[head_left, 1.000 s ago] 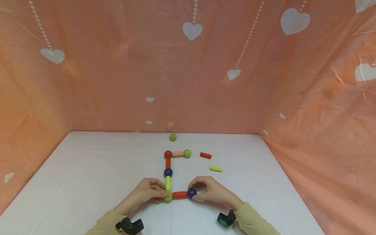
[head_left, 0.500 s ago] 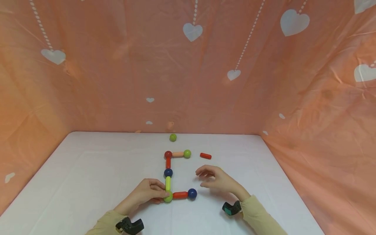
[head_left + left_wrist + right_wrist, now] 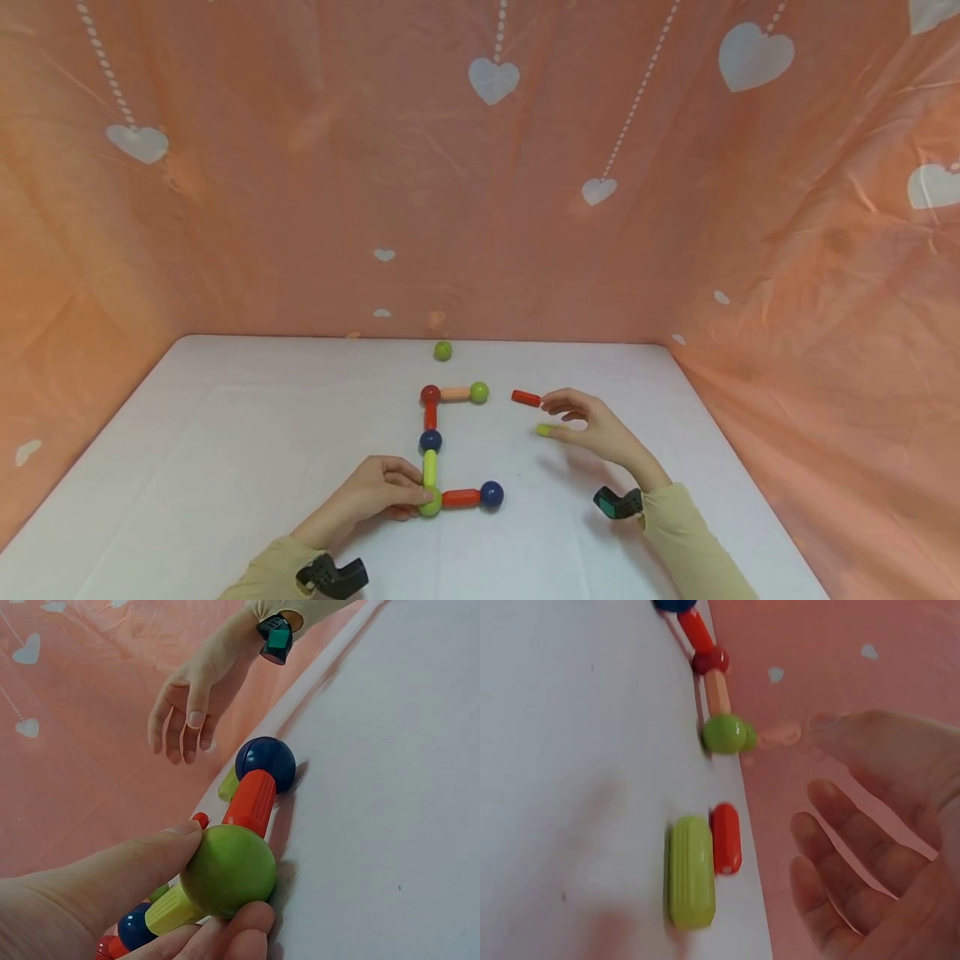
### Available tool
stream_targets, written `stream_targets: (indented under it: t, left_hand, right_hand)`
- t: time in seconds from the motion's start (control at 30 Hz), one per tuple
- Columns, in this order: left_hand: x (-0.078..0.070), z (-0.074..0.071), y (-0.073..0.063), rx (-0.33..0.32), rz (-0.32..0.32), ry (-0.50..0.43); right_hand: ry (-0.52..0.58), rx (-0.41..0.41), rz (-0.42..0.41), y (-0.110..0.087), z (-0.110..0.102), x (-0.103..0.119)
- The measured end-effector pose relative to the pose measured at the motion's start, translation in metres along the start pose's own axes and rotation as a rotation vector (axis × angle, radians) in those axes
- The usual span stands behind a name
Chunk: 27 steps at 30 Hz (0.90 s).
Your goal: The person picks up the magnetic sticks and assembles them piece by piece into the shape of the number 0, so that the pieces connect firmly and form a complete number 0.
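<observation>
On the white table a chain of balls and sticks forms a bracket shape. My left hand [image 3: 382, 487] pinches the green ball [image 3: 229, 871] at its near corner between thumb and fingers. From that ball a red stick [image 3: 461, 498] runs right to a dark blue ball [image 3: 491, 495], and a yellow-green stick [image 3: 430, 468] runs away to another blue ball [image 3: 431, 441]. My right hand [image 3: 598, 429], fingers spread and holding nothing, hovers above a loose yellow-green stick [image 3: 691, 874], partly covering it in the head view. A loose red stick [image 3: 727, 838] lies just beyond.
Farther along the chain are a red stick [image 3: 431, 417], a red ball [image 3: 431, 394], a peach stick [image 3: 455, 393] and a green ball [image 3: 479, 392]. A separate green ball [image 3: 443, 351] sits near the table's back edge. Orange cloth [image 3: 420, 167] with hearts surrounds the table.
My right hand has let go of the blue ball at the chain's near right end and moved right and away, over the loose yellow-green stick. My left hand stays on the green ball.
</observation>
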<state>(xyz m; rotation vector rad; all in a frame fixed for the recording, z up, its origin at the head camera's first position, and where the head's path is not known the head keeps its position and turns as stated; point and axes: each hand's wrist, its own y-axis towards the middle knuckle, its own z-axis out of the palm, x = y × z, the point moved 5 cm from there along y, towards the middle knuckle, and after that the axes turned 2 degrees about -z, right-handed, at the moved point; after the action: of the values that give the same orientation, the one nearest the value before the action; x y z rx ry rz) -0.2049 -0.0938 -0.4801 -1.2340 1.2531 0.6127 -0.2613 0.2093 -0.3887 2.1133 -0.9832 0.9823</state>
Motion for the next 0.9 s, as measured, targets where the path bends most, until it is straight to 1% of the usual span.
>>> stream_targets:
  t: [0.1, 0.33, 0.43, 0.57, 0.77, 0.9]
  left_hand:
    - [0.002, 0.0, 0.001, -0.005, -0.003, 0.002]
    - [0.005, -0.002, 0.002, -0.008, -0.003, 0.006]
    - [0.004, -0.002, 0.002, -0.004, -0.005, 0.005]
    - [0.004, -0.002, 0.003, 0.001, -0.001, 0.008]
    - [0.004, -0.002, 0.003, -0.003, 0.0, 0.008]
    - [0.004, -0.001, 0.003, -0.002, -0.001, 0.006]
  right_hand:
    - [-0.016, 0.001, 0.023, 0.0, -0.003, -0.005]
    - [-0.005, 0.012, 0.056, 0.002, -0.003, -0.054]
    - [-0.019, 0.024, 0.085, 0.002, -0.002, -0.065]
    - [-0.052, 0.037, 0.123, 0.001, 0.0, -0.073]
    - [-0.12, 0.052, 0.124, 0.001, 0.005, -0.076]
    - [-0.158, 0.052, 0.155, 0.002, 0.008, -0.079]
